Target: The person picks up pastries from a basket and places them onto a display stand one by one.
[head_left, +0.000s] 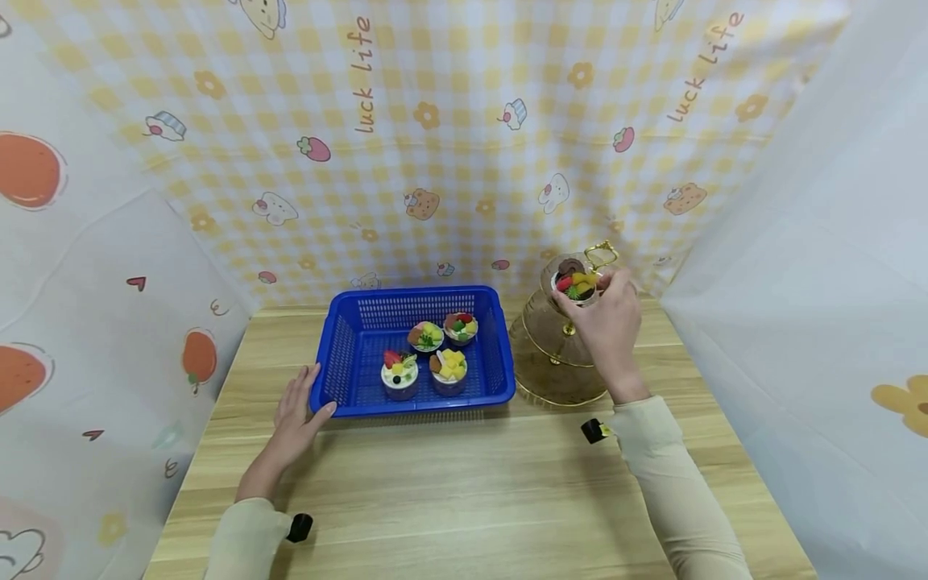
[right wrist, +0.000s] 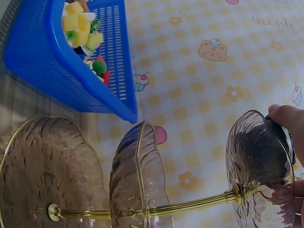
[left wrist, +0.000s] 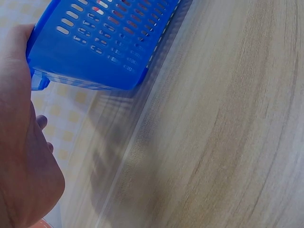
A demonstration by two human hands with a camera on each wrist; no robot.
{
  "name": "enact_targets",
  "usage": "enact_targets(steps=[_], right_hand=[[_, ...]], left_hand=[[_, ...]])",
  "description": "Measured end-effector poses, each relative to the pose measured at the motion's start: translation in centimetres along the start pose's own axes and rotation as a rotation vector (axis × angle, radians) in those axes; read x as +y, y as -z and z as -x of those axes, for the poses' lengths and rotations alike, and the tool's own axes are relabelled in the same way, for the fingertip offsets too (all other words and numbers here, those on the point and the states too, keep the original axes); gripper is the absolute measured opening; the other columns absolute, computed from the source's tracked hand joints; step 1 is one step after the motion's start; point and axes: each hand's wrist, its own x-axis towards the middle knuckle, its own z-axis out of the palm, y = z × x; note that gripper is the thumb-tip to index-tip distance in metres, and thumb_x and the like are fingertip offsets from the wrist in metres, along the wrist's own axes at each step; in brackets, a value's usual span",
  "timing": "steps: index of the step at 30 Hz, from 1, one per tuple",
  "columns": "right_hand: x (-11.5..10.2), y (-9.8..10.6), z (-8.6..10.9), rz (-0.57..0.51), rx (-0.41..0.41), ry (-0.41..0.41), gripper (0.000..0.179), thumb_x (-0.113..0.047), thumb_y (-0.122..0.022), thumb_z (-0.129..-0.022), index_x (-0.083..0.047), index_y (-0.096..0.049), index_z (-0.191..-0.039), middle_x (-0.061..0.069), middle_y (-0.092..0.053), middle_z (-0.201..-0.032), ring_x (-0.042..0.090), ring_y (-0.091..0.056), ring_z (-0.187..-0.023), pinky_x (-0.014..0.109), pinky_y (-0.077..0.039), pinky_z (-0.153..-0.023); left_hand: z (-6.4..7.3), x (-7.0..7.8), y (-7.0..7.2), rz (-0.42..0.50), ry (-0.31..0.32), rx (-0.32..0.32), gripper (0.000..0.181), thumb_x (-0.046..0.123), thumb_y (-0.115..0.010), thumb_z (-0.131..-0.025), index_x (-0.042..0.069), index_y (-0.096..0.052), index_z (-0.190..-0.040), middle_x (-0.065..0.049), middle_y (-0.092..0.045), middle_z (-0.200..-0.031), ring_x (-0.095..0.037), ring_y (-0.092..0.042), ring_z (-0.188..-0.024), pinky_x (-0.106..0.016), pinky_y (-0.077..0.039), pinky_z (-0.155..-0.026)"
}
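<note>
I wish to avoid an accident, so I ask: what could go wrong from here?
The right hand holds a dessert cup at the small top tier, near the gold handle, which it might bump. The tiered stand has a thin stem, so a push at the top could tip it. The left hand touches the blue basket; a tug there may shift the four cups inside.

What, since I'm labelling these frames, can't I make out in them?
- Left wrist: what sits in the blue basket, mostly hidden by its wall.
- Head: the lower part of the held dessert cup, behind the right hand.
- Right wrist: most of that hand, cut off by the right edge.
</note>
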Motion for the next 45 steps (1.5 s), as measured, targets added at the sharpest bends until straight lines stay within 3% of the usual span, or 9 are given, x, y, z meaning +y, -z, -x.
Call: enact_targets(steps=[12,17,26,37,41,45], right_hand=[[0.2,0.4,0.2,0.003,0.030,0.055,0.075,-0.058,-0.086,-0.064,-0.002,-0.050,-0.099,0.015,-0.059,-0.086,0.034,-0.055,-0.072,0.050,-0.042,-0.072],[0.3,0.9,0.5,-0.017,0.019,0.043,0.072,-0.059,-0.085,-0.066,-0.004,-0.053,-0.100,0.016,-0.065,-0.093,0.036,-0.059,-0.077,0.051,-0.044,-0.075],[0.7,3.1,1.8,-0.048,-0.023,0.075,0.064,-0.044,-0.088,-0.069,-0.002,-0.056,-0.105,0.018,-0.065,-0.099,0.038,-0.059,-0.092,0.053,-0.043,-0.082],[-0.3,3.5,3.9,-0.156,0.036,0.264,0.052,-0.033,-0.085,-0.074,0.005,-0.064,-0.103,0.022,-0.068,-0.097,0.041,-0.057,-0.090,0.050,-0.041,-0.085],[-1.0,2.9,5.0,-0.199,-0.005,0.333,0.046,-0.030,-0.083,-0.077,0.004,-0.064,-0.100,0.021,-0.068,-0.094,0.039,-0.057,-0.089,0.047,-0.044,-0.082],[-1.5,1.9,6.3,-0.237,-0.096,0.363,0.041,-0.026,-0.084,-0.076,0.001,-0.063,-0.100,0.016,-0.067,-0.092,0.033,-0.058,-0.088,0.043,-0.046,-0.078]], left_hand=[[-0.1,0.0,-0.1,0.000,-0.004,0.007,0.079,0.041,-0.052,-0.100,0.032,-0.001,-0.160,-0.016,0.009,-0.168,-0.053,0.010,-0.149,-0.079,0.006,-0.108],[0.0,0.1,-0.1,0.001,0.000,0.005,0.079,0.041,-0.052,-0.100,0.032,-0.001,-0.160,-0.017,0.008,-0.168,-0.053,0.010,-0.149,-0.079,0.006,-0.108],[-0.3,-0.2,-0.2,-0.006,0.000,-0.002,0.078,0.043,-0.050,-0.101,0.033,0.001,-0.160,-0.015,0.009,-0.168,-0.053,0.009,-0.149,-0.079,0.005,-0.108],[-0.2,-0.2,0.0,-0.009,0.004,-0.011,0.079,0.043,-0.051,-0.100,0.033,0.001,-0.160,-0.019,0.006,-0.167,-0.054,0.008,-0.149,-0.078,0.006,-0.109],[-0.2,-0.2,0.0,-0.008,0.005,-0.013,0.079,0.042,-0.051,-0.101,0.033,0.001,-0.160,-0.019,0.006,-0.167,-0.054,0.008,-0.149,-0.078,0.006,-0.109],[-0.2,-0.3,0.0,-0.001,0.003,-0.014,0.079,0.042,-0.050,-0.101,0.034,0.002,-0.160,-0.019,0.006,-0.167,-0.054,0.008,-0.149,-0.077,0.007,-0.109]])
